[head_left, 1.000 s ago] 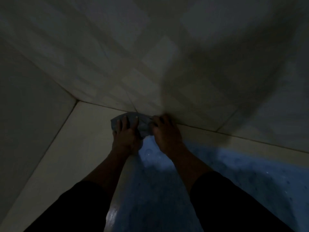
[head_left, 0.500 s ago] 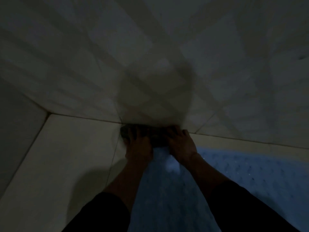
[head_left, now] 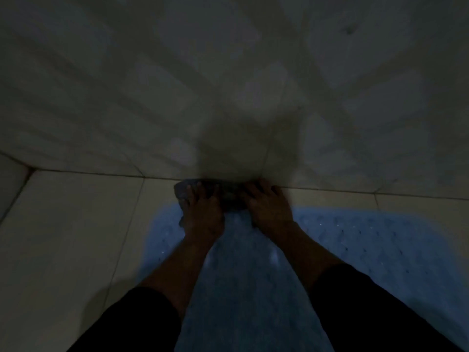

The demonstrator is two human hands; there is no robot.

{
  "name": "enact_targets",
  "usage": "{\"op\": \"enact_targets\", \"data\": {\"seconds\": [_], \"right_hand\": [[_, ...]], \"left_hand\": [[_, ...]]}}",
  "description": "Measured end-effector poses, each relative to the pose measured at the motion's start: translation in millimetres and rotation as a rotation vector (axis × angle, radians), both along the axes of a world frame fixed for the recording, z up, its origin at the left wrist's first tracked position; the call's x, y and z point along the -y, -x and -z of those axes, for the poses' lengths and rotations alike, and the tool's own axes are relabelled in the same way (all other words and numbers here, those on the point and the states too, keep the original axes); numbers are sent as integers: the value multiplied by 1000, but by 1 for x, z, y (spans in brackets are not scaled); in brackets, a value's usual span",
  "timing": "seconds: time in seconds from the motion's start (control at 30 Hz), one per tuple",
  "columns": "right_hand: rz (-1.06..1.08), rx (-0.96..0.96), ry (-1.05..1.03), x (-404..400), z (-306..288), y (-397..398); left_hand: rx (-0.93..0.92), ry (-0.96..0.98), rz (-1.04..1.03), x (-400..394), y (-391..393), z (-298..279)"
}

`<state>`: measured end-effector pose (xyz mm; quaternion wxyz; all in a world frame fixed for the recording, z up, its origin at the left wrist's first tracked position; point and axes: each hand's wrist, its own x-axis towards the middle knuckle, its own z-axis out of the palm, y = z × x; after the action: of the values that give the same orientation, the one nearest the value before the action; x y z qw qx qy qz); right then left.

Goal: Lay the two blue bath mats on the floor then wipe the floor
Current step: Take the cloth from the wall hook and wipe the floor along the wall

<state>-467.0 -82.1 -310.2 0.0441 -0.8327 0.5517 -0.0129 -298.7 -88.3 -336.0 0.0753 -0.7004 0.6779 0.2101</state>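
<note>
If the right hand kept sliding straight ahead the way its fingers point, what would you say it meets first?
Most likely the tiled wall: the right hand lies flat on the grey cloth with its fingertips already about at the seam where floor meets wall, though the dim light makes any gap hard to judge.

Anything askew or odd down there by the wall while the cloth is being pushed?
Nothing clearly wrong. Both hands, left hand and right hand, press the grey cloth against the floor-wall joint. The blue bath mat lies flat beneath the arms. The picture is dim, so spills can't be ruled out.
</note>
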Motion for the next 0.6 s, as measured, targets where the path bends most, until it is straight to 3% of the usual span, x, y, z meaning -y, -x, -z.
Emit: {"op": "enact_targets", "data": {"seconds": [0.13,0.6], "right_hand": [[29,-7,-42,-4,-2,35],[151,95,-37,-23,-5,162]], "left_hand": [[11,-23,2,-10,44,-26],[24,-8,-2,-25,176,-23]]}}
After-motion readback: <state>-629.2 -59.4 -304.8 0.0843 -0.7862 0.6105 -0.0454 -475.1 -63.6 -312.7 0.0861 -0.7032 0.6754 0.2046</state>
